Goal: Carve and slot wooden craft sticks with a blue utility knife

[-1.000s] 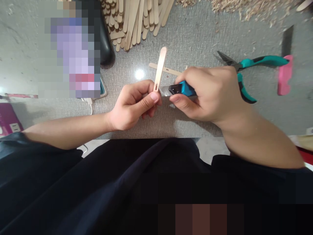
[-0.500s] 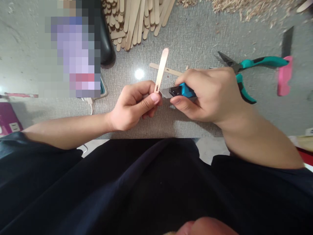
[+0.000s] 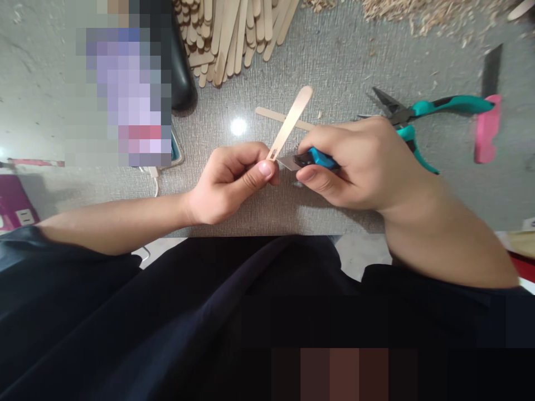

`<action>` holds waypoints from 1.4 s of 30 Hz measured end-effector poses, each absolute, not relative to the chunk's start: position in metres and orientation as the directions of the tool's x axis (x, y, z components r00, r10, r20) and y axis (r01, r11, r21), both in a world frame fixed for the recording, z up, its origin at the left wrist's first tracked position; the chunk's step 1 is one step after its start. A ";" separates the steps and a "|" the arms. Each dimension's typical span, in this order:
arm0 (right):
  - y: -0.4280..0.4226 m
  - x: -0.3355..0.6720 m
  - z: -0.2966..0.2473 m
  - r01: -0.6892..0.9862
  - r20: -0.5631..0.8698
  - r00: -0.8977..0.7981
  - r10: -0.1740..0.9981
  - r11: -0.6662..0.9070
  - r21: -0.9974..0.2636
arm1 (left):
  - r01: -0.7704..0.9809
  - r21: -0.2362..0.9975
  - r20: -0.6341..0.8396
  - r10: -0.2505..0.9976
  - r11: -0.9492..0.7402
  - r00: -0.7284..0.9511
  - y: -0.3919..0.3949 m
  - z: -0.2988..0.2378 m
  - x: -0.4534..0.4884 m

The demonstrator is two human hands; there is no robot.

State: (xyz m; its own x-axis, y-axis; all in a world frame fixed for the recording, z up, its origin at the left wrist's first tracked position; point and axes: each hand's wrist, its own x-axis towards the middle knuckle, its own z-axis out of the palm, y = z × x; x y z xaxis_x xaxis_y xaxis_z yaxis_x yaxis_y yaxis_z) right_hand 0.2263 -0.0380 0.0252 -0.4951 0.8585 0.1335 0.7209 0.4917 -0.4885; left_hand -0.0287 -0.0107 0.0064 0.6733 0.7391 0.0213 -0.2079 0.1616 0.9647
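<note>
My left hand (image 3: 234,181) pinches the lower end of a wooden craft stick (image 3: 293,118) between thumb and fingers. The stick leans up to the right, and a small slot is cut close to its held end. Closed round a blue and black utility knife (image 3: 320,159), my right hand (image 3: 359,161) keeps its bare blade pointing left, close beside the slotted end. Whether the blade touches the wood I cannot tell. Behind the held stick, a second craft stick (image 3: 267,113) lies on the grey table (image 3: 221,122), partly covered by my right hand.
A heap of craft sticks (image 3: 234,39) lies at the back. Wood shavings (image 3: 418,14) are scattered at the far right. Teal-handled pliers (image 3: 447,106) and a pink-handled knife (image 3: 487,131) lie to the right. A black rounded object (image 3: 184,83) and a white cable (image 3: 156,181) are at left.
The held craft stick has tilted further to the right. My right hand and the utility knife have shifted slightly right, and the blade is still near the slot.
</note>
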 end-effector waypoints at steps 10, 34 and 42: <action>-0.032 0.230 0.036 0.708 -0.032 -0.530 0.847 0.422 -0.567 | -0.164 0.978 0.042 0.651 0.127 0.758 -0.009 0.007 -0.033; -0.045 0.215 0.035 0.757 -0.070 -0.556 0.828 0.470 -0.455 | -0.123 0.992 0.090 0.594 0.014 0.799 -0.006 -0.002 -0.037; -0.042 0.219 0.022 0.787 0.175 -0.492 0.853 0.522 -0.329 | -0.086 0.993 0.015 0.654 0.077 0.756 -0.007 0.005 -0.033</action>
State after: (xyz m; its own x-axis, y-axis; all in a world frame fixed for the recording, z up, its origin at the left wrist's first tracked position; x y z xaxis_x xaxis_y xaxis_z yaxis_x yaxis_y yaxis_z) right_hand 0.2187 -0.0421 0.0221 -0.4923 0.8527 0.1749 0.7872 0.5219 -0.3286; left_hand -0.0326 -0.0074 0.0051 0.7562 0.6542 0.0148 -0.0864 0.0775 0.9932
